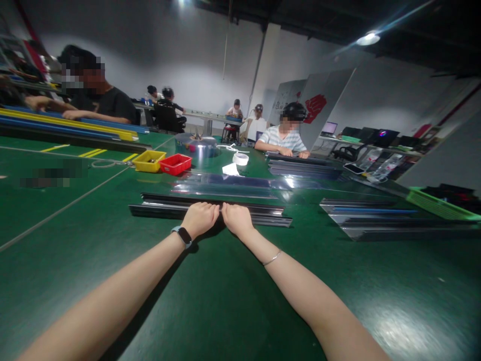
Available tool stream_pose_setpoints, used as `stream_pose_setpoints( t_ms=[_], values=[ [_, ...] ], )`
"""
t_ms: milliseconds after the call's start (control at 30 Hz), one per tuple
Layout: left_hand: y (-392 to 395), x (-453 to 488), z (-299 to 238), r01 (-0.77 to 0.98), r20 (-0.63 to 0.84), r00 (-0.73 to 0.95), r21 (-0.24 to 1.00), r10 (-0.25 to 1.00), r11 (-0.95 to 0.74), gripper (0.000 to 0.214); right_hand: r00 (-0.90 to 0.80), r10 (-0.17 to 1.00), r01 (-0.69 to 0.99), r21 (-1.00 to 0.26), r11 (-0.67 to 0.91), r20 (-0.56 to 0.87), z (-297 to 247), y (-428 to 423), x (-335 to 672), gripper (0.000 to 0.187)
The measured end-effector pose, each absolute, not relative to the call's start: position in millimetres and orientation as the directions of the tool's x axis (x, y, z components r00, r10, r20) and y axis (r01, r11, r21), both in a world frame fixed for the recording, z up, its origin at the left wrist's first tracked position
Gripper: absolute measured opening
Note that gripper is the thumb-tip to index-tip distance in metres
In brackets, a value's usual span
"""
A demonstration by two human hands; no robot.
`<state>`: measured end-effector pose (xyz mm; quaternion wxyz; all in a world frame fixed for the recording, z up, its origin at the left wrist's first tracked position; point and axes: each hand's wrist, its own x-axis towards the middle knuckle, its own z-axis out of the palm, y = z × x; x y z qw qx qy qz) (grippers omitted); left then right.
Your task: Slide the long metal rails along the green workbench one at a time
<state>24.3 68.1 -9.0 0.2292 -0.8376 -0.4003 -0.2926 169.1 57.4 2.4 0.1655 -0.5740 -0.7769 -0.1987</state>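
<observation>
Both my arms reach forward over a green table point(233, 301). My left hand point(200, 218), with a dark wristband, and my right hand point(236, 219), with a thin bracelet, lie side by side, fingers curled over the near edge of a stack of long dark strips point(158, 206). The hands touch each other at the middle of the stack. The fingertips are hidden behind the knuckles. Clear plastic sheets point(225, 188) lie just beyond the stack.
A yellow bin point(149, 161) and a red bin point(175, 164) stand at the back left, a tape roll point(240, 158) behind the sheets. More strips point(376, 218) lie to the right, a green tray point(439, 205) beyond. Other people sit at the far side and left.
</observation>
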Motion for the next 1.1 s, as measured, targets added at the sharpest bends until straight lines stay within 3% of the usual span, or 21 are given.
stream_pose_setpoints(
  t_ms=[500, 1100],
  values=[
    [66.6, 26.0, -8.2, 0.816, 0.654, 0.508, -0.156, 0.561, -0.557, 0.035, -0.267, 0.824, 0.964, 0.146, 0.224, 0.499, 5.7, 54.6, 170.6, 0.046],
    [65.8, 27.0, -8.1, 0.809, 0.653, 0.506, -0.132, 0.563, -0.573, 0.035, -0.350, 0.824, 0.936, 0.181, 0.301, 0.444, 7.9, 53.7, 170.3, 0.045]
  ],
)
